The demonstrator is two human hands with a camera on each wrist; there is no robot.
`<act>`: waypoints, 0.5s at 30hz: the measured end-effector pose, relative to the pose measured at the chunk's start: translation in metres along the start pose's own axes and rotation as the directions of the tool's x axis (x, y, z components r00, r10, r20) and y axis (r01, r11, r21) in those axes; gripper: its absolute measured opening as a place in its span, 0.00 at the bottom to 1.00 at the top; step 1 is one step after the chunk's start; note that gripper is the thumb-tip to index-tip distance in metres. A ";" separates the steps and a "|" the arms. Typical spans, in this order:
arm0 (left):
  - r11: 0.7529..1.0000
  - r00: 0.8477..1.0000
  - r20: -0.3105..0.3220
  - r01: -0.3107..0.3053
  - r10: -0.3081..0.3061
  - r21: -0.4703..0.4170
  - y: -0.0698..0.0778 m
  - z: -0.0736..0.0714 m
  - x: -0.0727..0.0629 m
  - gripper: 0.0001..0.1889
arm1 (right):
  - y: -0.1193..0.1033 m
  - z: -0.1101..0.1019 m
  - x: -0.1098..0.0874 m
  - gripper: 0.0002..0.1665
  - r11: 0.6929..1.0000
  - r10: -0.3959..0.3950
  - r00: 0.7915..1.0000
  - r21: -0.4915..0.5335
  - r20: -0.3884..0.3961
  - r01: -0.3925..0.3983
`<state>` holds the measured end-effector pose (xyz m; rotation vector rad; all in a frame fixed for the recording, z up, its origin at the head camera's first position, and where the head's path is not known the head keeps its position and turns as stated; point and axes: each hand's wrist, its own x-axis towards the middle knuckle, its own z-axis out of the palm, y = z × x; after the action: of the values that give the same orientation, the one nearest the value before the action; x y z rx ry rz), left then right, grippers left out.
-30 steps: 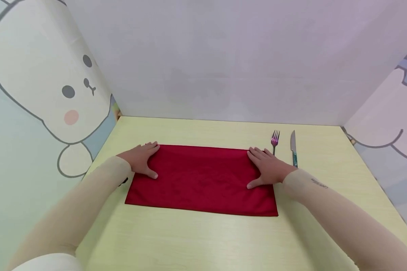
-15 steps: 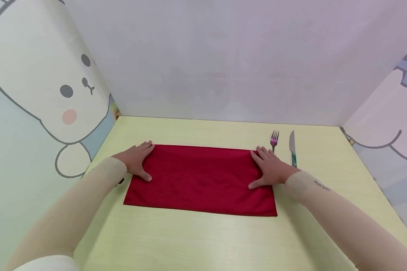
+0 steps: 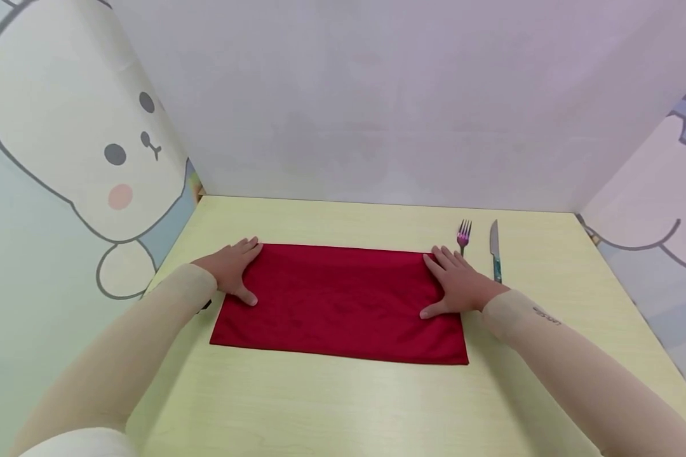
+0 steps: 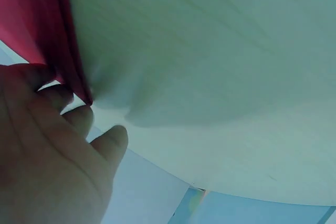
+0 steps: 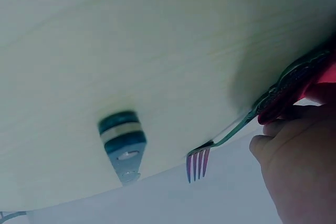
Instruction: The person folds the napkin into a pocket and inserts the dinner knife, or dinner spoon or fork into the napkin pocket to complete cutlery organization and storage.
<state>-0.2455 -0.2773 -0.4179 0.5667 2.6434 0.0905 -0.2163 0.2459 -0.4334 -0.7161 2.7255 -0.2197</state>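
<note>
A dark red cloth (image 3: 343,304) lies spread as a flat rectangle on the pale wooden table (image 3: 331,406). At its left end my left hand (image 3: 228,270) rests with fingers spread, the thumb on the cloth. My right hand (image 3: 456,282) lies on the opposite end, fingers extended toward the far corner and thumb apart. In the left wrist view, the fingertips meet the layered edge of the cloth (image 4: 39,19). A fork (image 5: 231,135) runs close alongside the cloth's right edge, near the right fingertips; in the head view its lower handle is hidden behind that hand.
To the right of the fork lies a knife (image 3: 495,251) with a teal handle, its blade pointing toward the back wall (image 3: 377,114). Side walls with cartoon figures (image 3: 80,146) border the table. A small black item (image 3: 206,306) shows beneath the left wrist.
Both hands have slid outward a little, the left one to the left and the right one to the right, still on the cloth. The cloth, fork and knife stay in place.
</note>
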 end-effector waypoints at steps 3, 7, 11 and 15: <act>1.000 1.000 -0.016 -0.009 0.009 0.014 0.003 0.001 -0.005 0.73 | -0.005 0.001 -0.007 0.78 1.000 -0.024 0.999 -0.019 -0.028 0.024; 1.000 0.999 -0.030 -0.014 0.015 0.012 0.012 0.003 -0.020 0.73 | -0.014 0.003 -0.020 0.77 0.999 -0.044 0.999 -0.021 -0.028 0.043; 1.000 1.000 -0.012 0.003 -0.003 -0.013 0.023 0.007 -0.044 0.72 | -0.020 0.007 -0.034 0.76 0.999 -0.045 0.999 -0.024 -0.011 0.045; 0.999 1.000 -0.007 0.014 -0.014 -0.040 0.027 0.019 -0.065 0.71 | -0.020 0.010 -0.050 0.76 0.999 -0.025 1.000 -0.028 -0.006 0.024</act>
<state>-0.1738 -0.2790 -0.4049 0.5356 2.6456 0.1404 -0.1622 0.2534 -0.4255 -0.7580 2.7316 -0.1904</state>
